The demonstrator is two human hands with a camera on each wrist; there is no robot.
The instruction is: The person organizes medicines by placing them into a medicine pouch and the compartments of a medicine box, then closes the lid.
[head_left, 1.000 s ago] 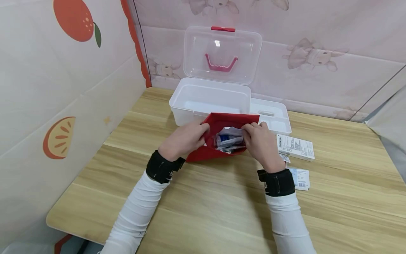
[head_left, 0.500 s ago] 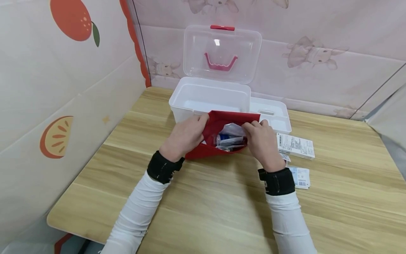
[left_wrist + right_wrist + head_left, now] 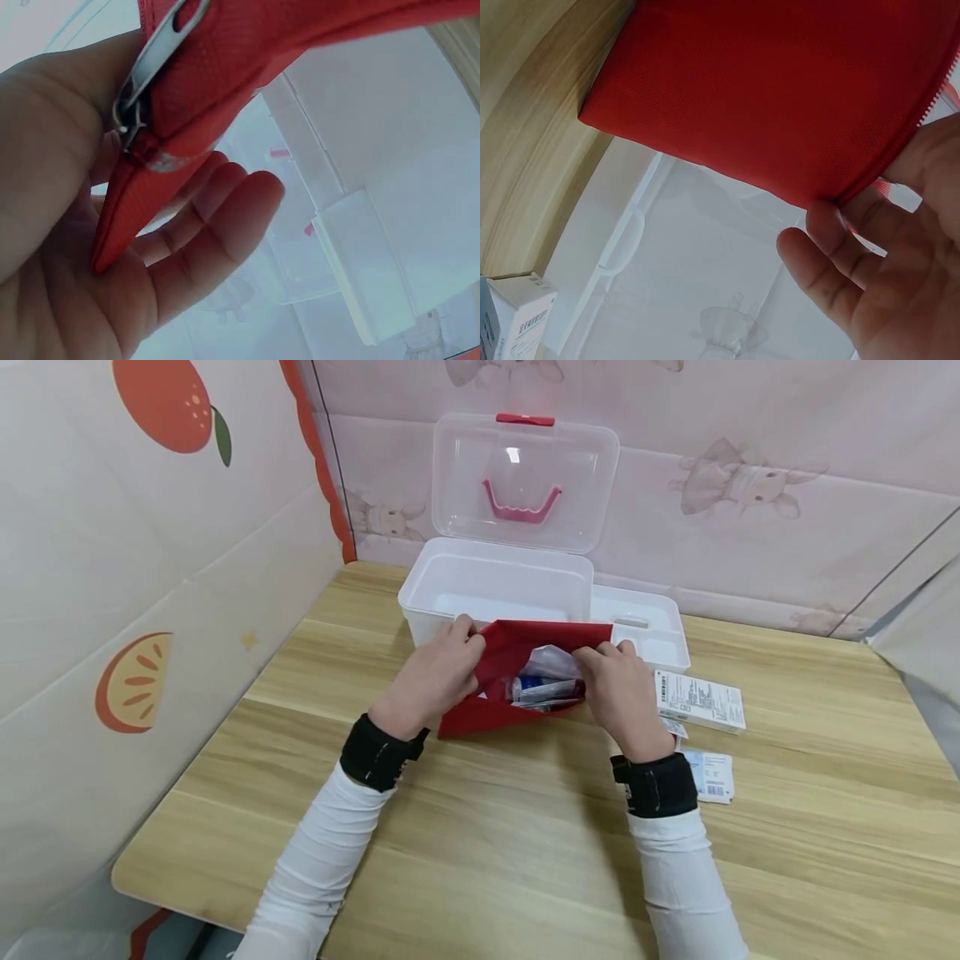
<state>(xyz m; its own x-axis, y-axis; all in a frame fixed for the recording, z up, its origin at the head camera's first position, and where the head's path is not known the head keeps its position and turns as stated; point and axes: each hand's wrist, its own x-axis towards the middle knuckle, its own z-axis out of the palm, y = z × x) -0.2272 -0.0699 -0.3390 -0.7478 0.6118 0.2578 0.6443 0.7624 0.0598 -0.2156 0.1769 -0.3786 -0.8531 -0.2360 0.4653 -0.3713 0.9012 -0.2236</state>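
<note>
A red zip pouch [image 3: 480, 720] stands over the table with its mouth spread wide. Inside it lie a clear packet with a blue part [image 3: 531, 683] and several pale wrapped items. My left hand [image 3: 431, 681] holds the pouch's left end; in the left wrist view the metal zipper pull [image 3: 157, 56] lies beside the thumb, and the fingers [image 3: 225, 232] curl behind the corner. With the right hand [image 3: 621, 697] I pinch the upper right edge. The right wrist view shows those fingertips [image 3: 825, 225] at the zipper edge of the pouch [image 3: 772, 97].
Behind the pouch stands a white plastic box [image 3: 431, 602], its clear lid [image 3: 555, 460] raised against the wall. A white tray [image 3: 663, 631] adjoins it. A white carton [image 3: 701, 702] and a blue-white packet [image 3: 712, 775] lie right of my right hand.
My left hand has shifted slightly left and away from me along the pouch's left end. The right hand keeps its hold. The head view has tilted down a little.
</note>
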